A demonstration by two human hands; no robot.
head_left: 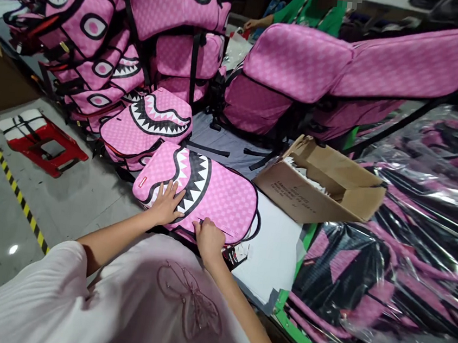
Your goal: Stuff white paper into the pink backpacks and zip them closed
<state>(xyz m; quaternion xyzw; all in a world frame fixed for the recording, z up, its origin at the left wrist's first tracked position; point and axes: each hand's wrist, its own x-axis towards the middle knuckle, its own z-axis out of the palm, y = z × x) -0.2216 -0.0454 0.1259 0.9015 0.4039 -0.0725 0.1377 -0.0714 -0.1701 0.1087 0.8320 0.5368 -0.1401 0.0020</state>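
A pink checkered backpack [214,192] with a black and white shark-mouth print lies flat on the table in front of me. My left hand [167,204] rests on its near left part with fingers spread flat. Closed in a pinch, my right hand [208,237] grips the backpack's near edge, seemingly at the zipper; what is between the fingers is too small to name.
More pink shark backpacks [101,60] are piled at the back left and centre. An open cardboard box [321,184] sits to the right. Plastic-bagged backpacks [400,255] fill the right side. A red stool [47,144] stands on the floor left. A person in green [311,11] works behind.
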